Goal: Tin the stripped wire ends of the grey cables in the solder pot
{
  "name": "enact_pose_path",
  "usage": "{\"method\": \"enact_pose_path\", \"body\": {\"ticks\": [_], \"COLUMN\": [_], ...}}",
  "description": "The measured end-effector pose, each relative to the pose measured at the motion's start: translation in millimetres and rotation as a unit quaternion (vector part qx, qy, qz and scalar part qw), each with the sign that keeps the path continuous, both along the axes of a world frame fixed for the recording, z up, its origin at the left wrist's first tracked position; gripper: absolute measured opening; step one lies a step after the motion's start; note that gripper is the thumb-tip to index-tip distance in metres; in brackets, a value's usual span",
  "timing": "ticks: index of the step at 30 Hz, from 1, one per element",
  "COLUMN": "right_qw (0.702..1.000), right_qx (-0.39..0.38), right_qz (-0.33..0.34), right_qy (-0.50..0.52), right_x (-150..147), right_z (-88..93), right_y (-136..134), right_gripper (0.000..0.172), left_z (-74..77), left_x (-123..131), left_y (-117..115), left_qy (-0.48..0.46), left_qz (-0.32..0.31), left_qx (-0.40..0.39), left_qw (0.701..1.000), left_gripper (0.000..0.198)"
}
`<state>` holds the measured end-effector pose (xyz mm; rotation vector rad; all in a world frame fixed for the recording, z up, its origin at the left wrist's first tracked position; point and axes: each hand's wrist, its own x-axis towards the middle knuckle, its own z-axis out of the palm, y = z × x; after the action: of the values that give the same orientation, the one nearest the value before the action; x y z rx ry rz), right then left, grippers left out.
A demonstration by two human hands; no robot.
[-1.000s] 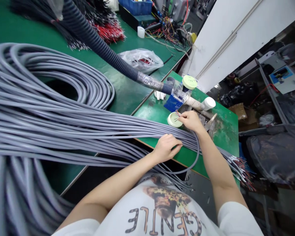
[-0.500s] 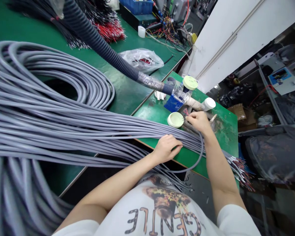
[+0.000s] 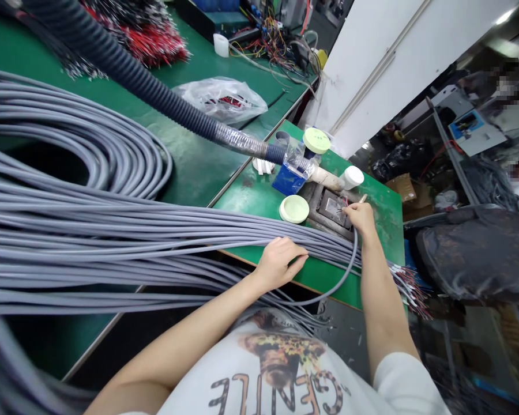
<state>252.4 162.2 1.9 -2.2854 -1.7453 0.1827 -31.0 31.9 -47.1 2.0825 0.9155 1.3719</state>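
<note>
My right hand (image 3: 361, 219) is closed on the end of a grey cable (image 3: 350, 266), which bends down from it in a curve. Thin stripped wires (image 3: 345, 202) stick out past the fingertips, over a soldering pot (image 3: 334, 208) with a shiny square surface. My left hand (image 3: 280, 262) rests on a thick bundle of grey cables (image 3: 237, 225), thumb apart from the index finger. Its other fingers are partly hidden. At the bundle's right end, stripped coloured wires (image 3: 410, 288) fan out. A pale green round dish (image 3: 294, 208) stands left of the pot.
A ribbed dark hose (image 3: 155, 92) crosses above the bench to a pale pipe beside the pot. Near it are a blue box (image 3: 289, 178), a white cup (image 3: 353, 177) and a yellow-green lid (image 3: 316, 140). Large cable coils (image 3: 125, 144) and a plastic bag (image 3: 225, 101) lie left.
My right hand, still holding the cable end, has moved right and lower, bringing the wires over the pot, whose surface now shows. The left hand stays on the bundle. The view has shifted.
</note>
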Motion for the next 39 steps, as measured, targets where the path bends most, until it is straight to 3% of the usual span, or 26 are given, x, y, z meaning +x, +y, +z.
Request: {"method": "enact_pose_path", "body": {"ticks": [9,14,19,22,24,27,29,31,35,39], "right_qw": [1.000,0.998,0.990,0.966,0.932,0.888,0.880,0.880,0.878,0.889], "right_qx": [-0.004,0.016,0.046,0.072,0.096,0.112,0.108,0.098,0.092,0.070], "right_qz": [0.005,0.006,0.034,0.066,0.081,0.092,0.099,0.108,0.131,0.149], "right_qy": [0.013,0.053,0.132,0.238,0.341,0.436,0.452,0.452,0.451,0.427], "right_x": [3,0,-20,-47,-67,-94,-105,-111,-113,-109], "right_z": [-9.8,-1.2,25.8,42.0,49.2,55.0,56.4,56.7,55.0,52.0], "right_y": [7,2,-34,-70,-94,-123,-136,-145,-155,-167], "right_gripper": [0.020,0.021,0.032,0.032,0.034,0.036,0.035,0.033,0.025,0.019], "left_z": [0.8,-0.3,0.3,6.6,12.6,21.4,25.9,29.5,36.8,47.0], "left_x": [0,0,-1,5,14,33,46,54,59,53], "left_y": [0,0,0,-1,-3,-4,-5,-6,-11,-14], "left_qy": [-0.002,-0.004,-0.028,-0.114,-0.214,-0.364,-0.433,-0.476,-0.515,-0.534], "left_qz": [0.000,0.000,-0.009,-0.008,-0.019,-0.087,-0.138,-0.170,-0.209,-0.230], "left_qx": [0.003,0.002,-0.019,-0.075,-0.165,-0.342,-0.417,-0.448,-0.474,-0.486], "left_qw": [1.000,1.000,0.999,0.991,0.963,0.862,0.787,0.737,0.683,0.652], "left_gripper": [0.007,0.008,0.009,0.008,0.010,0.025,0.031,0.028,0.015,0.014]}}
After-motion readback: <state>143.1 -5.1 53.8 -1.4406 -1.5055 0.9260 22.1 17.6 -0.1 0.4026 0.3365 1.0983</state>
